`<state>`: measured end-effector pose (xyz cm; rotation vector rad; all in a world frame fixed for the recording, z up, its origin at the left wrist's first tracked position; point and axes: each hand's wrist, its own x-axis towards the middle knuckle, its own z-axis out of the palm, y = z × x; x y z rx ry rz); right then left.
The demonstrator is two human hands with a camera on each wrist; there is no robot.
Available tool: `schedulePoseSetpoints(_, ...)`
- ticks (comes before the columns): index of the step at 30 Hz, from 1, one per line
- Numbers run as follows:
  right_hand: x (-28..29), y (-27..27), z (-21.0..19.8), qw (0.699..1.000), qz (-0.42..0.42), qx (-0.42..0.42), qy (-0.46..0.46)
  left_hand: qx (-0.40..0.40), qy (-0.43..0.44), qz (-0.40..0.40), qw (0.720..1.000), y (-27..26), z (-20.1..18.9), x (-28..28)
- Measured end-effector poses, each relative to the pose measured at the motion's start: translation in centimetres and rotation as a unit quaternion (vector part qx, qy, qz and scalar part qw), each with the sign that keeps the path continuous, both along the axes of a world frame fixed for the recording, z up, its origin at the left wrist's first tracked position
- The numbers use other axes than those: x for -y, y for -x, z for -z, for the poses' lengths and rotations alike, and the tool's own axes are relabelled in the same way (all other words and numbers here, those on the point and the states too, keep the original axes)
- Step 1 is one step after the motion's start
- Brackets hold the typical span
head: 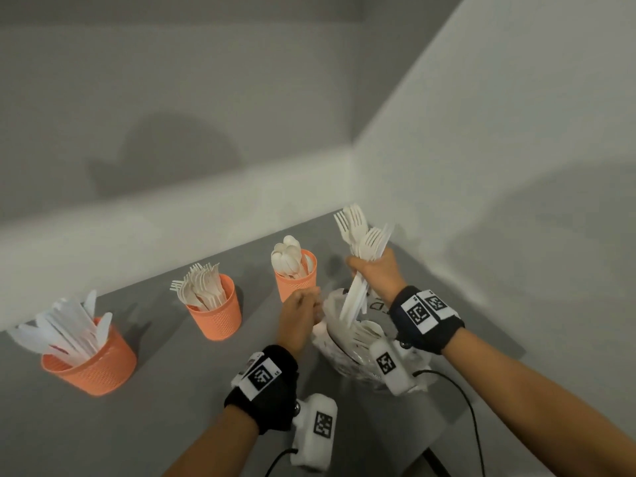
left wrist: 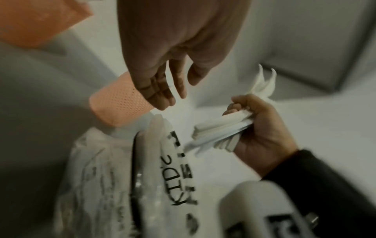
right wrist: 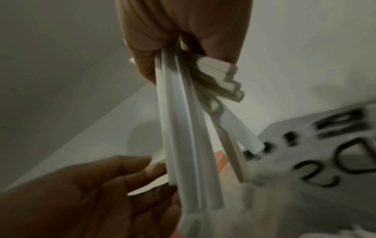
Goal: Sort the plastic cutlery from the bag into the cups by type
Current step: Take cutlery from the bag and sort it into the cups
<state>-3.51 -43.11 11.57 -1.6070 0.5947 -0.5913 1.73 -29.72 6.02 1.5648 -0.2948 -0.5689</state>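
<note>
From my head, my right hand (head: 377, 270) grips a bundle of forks (head: 363, 235) above the bag (head: 347, 342). At my left wrist, my left hand (left wrist: 160, 69) hangs loose-fingered over the bag. At my right wrist, the handles fan downward.

Bag (head: 347, 346) partly hidden behind right wrist camera (head: 392, 364); lettering (right wrist: 335, 145) blurred, unreadable. Left fingertips (head: 315, 302) blurred.

grey table (head: 165, 390) set into a corner, pale walls (head: 499, 132) behind and to the right. black cables (head: 471, 418) trail over the near edge.
</note>
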Motion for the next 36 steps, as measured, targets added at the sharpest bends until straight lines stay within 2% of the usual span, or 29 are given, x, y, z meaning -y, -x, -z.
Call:
schedulePoseSetpoints(4,-4.6,-1.8,-0.4,0.996,-0.044,0.040,-0.065,-0.226,0.075,0.016,0.971,0.2,-0.8,-2.2)
schedulePoseSetpoints(6,-7.0,-2.8,-0.3,0.993,-0.041,0.052,-0.093,-0.291,0.099,0.006,0.952,0.1,-0.7,-3.3)
schedulePoseSetpoints(8,-9.5,-3.8,-0.1,0.991,-0.023,0.068,-0.112,-0.318,0.130,-0.009,0.939,0.0,-0.9,-4.6)
schedulePoseSetpoints(12,-13.1,-5.1,0.5,0.985,-0.009,0.080,-0.156,-0.311,0.161,-0.057,0.935,-0.6,-1.4,-7.7)
schedulePoseSetpoints(19,-18.7,-6.6,2.5,0.977,-0.072,0.035,-0.197,-0.286,0.170,-0.101,0.938,-1.0,-1.6,-12.7)
schedulePoseSetpoints(23,-20.0,-6.9,2.4,0.971,-0.143,-0.012,-0.193,-0.216,0.138,-0.045,0.965,-0.7,-1.7,-15.7)
schedulePoseSetpoints(25,-20.6,-7.4,2.8,0.968,-0.145,-0.022,-0.202,-0.147,0.092,-0.002,0.985,-0.7,-1.7,-17.2)
schedulePoseSetpoints(28,-21.7,-8.0,3.1,0.961,-0.166,-0.028,-0.218,-0.082,0.020,0.035,0.996,-1.1,-1.7,-18.6)
schedulePoseSetpoints(31,-22.8,-7.8,3.0,0.954,-0.247,-0.083,-0.145,-0.028,-0.016,0.018,0.999,-1.1,-2.0,-19.1)
schedulePoseSetpoints(33,-23.3,-7.4,2.7,0.950,-0.283,-0.080,-0.103,-0.012,-0.037,-0.001,0.999,-1.1,-2.1,-19.3)
schedulePoseSetpoints(35,-23.2,-7.3,2.9,0.936,-0.323,-0.066,-0.126,-0.036,-0.032,0.002,0.999,-1.3,-2.0,-19.6)
schedulePoseSetpoints(36,-23.0,-7.1,2.9,0.919,-0.354,-0.068,-0.160,-0.063,-0.020,0.009,0.998,-1.4,-2.1,-19.8)
